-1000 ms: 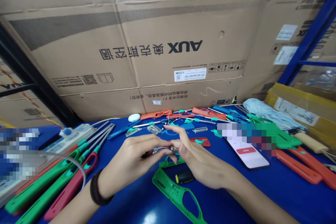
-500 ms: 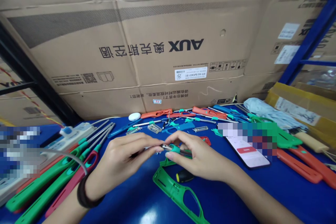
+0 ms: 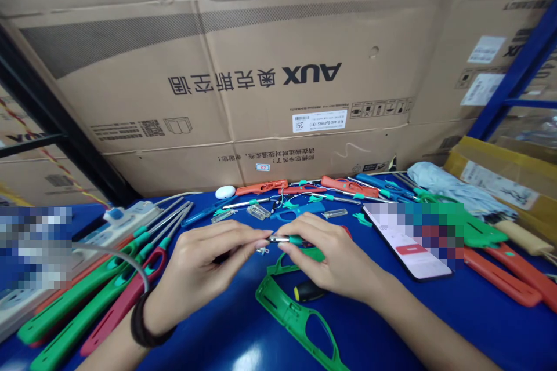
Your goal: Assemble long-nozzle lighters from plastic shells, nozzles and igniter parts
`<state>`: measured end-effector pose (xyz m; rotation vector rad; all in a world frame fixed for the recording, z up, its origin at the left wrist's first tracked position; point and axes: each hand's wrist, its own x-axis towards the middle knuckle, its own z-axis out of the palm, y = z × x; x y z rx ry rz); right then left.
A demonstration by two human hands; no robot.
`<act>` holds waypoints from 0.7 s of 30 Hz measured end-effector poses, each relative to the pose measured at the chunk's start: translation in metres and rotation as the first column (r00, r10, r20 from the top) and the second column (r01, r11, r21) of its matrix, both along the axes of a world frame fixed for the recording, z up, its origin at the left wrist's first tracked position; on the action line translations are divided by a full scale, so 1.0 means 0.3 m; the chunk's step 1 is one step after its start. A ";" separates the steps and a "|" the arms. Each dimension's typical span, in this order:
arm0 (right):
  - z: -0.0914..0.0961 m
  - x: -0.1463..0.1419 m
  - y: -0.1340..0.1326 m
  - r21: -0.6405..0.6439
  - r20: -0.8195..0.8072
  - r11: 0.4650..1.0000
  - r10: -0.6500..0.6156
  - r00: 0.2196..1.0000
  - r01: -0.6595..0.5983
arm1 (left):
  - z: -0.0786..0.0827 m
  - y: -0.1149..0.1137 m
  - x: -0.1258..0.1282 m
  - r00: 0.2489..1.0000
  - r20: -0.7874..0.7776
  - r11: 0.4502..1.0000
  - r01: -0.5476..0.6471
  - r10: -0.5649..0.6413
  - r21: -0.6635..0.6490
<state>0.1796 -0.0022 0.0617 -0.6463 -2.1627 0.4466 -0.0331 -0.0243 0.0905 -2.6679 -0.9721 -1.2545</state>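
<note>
Between my two hands is a metal lighter tube [image 3: 279, 239] with a green collar [image 3: 296, 240], lying roughly level. My left hand [image 3: 204, 258] pinches the tube's left end between thumb and fingertips. My right hand [image 3: 333, 258] holds it near the collar, its fingers hiding the rest. Just below the left fingertips shows a small pale piece, too small to name. A green lighter shell half [image 3: 282, 313] lies open side up below the hands, with another green shell piece [image 3: 278, 268] behind it. By my right hand rests a black-and-yellow screwdriver handle [image 3: 307, 291].
Green and red lighters [image 3: 87, 295] lie beside a white power strip [image 3: 130, 213] at left. Clear fuel tanks [image 3: 260, 211] and orange shells [image 3: 261, 186] line the back, before a large carton [image 3: 261, 40]. A phone [image 3: 413, 249] and orange shells [image 3: 505, 278] lie at right.
The right fingers have shifted on the tube and the collar sits farther right, so bare metal shows between my hands. The left hand keeps its pinch. The view has shifted slightly.
</note>
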 end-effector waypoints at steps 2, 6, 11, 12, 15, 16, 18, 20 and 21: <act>-0.001 0.000 0.001 0.047 -0.006 0.999 0.009 1.000 -0.009 | -0.002 -0.006 0.001 1.000 0.014 1.000 -0.011 0.011 0.000; -0.006 -0.001 0.003 0.125 -0.010 0.992 0.013 1.000 -0.011 | -0.008 -0.015 0.007 0.998 0.047 0.999 -0.031 0.032 -0.006; -0.006 0.000 0.005 0.134 -0.013 0.991 0.000 1.000 0.002 | -0.001 -0.013 0.017 0.991 0.096 0.987 -0.074 0.088 -0.146; -0.005 0.000 0.005 0.131 -0.016 0.991 -0.002 1.000 0.004 | 0.003 -0.011 0.018 0.988 0.110 0.978 -0.085 0.107 -0.189; -0.002 0.001 0.004 0.118 -0.026 0.993 -0.005 1.000 0.008 | 0.011 -0.006 0.019 0.975 0.157 0.951 -0.107 0.158 -0.291; -0.001 0.001 0.004 0.111 -0.027 0.994 -0.005 1.000 0.008 | 0.012 -0.004 0.017 0.971 0.168 0.944 -0.112 0.170 -0.311; 0.001 0.001 0.001 0.087 -0.024 0.996 -0.004 1.000 0.006 | 0.014 -0.001 0.013 0.967 0.182 0.940 -0.116 0.181 -0.321; 0.002 0.001 -0.002 0.053 -0.023 0.999 -0.004 1.000 0.005 | 0.015 0.001 0.008 0.967 0.186 0.942 -0.110 0.175 -0.316; 0.003 0.001 -0.003 0.039 -0.025 0.999 -0.002 1.000 0.003 | 0.015 0.002 0.007 0.967 0.189 0.944 -0.104 0.169 -0.315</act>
